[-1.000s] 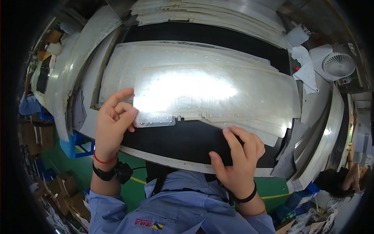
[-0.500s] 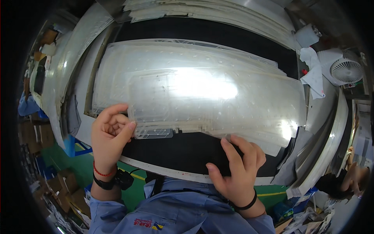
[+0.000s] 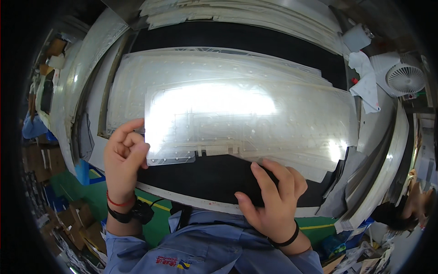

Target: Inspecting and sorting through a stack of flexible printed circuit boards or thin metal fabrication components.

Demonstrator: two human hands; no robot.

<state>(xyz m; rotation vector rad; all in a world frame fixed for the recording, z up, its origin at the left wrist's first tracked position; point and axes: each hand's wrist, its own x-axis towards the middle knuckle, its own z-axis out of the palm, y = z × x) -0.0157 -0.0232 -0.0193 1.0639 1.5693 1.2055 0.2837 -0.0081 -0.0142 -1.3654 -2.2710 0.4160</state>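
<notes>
A stack of clear plastic sheets (image 3: 301, 109) with fine lines and small dots lies fanned out on a black work surface. On top, at the left, is a glossy clear plastic sheet (image 3: 175, 132) with a comb-like strip along its front edge. My left hand (image 3: 125, 153) is at this sheet's left edge. Its thumb meets the edge near the front corner, and the other fingers curl behind, partly hidden. My right hand (image 3: 276, 201) is open, thumb spread and fingertips at the front edge of the sheets.
More clear sheets (image 3: 255, 23) are piled at the far side. A white fan (image 3: 404, 77) stands at far right beside a white cloth (image 3: 365, 82) and a white roll (image 3: 356, 39). Large curved sheets (image 3: 68, 91) lie at left. Another person (image 3: 406, 208) is at the right rim.
My left hand has shifted slightly left, and the top sheet's near-left corner has moved with it. Bright glare now covers more of the top sheet. The right hand has barely moved.
</notes>
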